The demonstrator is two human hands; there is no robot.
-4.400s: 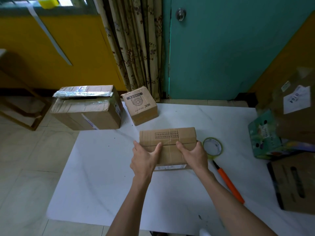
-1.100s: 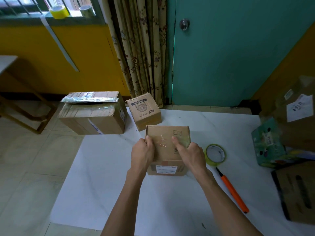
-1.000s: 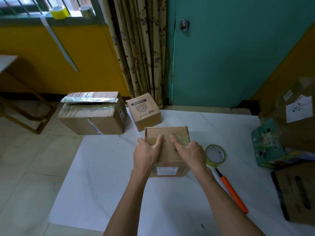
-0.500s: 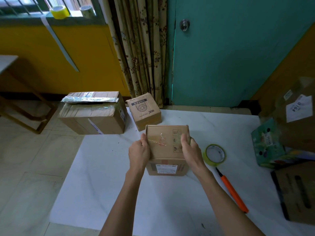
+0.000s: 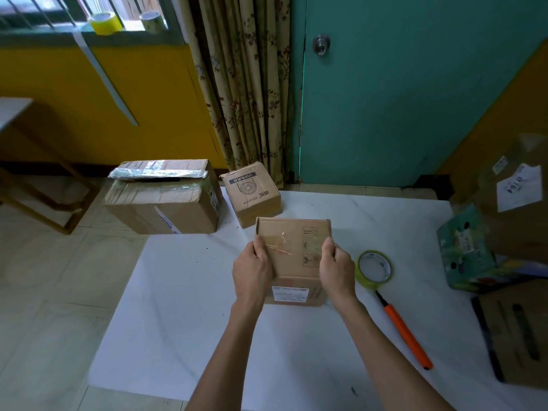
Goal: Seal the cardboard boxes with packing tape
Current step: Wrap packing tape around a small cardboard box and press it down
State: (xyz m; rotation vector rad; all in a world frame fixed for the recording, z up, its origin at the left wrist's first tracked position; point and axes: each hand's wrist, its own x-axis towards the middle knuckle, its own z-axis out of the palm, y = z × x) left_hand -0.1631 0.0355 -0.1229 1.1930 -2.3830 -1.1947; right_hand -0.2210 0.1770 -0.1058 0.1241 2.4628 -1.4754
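A small brown cardboard box (image 5: 293, 250) stands on the white table (image 5: 184, 307), with clear tape across its top and a white label on its near side. My left hand (image 5: 252, 271) grips its left edge, thumb on top. My right hand (image 5: 336, 269) grips its right edge the same way. A roll of clear packing tape with a green-yellow rim (image 5: 374, 269) lies flat just right of my right hand. An orange-handled cutter (image 5: 404, 332) lies on the table below the roll.
A small printed box (image 5: 252, 194) and a larger taped box (image 5: 163, 197) sit at the table's far left corner. A green printed carton (image 5: 462, 250) and brown boxes (image 5: 522, 330) crowd the right edge. Two tape rolls (image 5: 105, 22) stand on the windowsill.
My hands slid from the middle of the box top, where they pressed the tape, out to its left and right edges. The box has been turned since the oldest frame.
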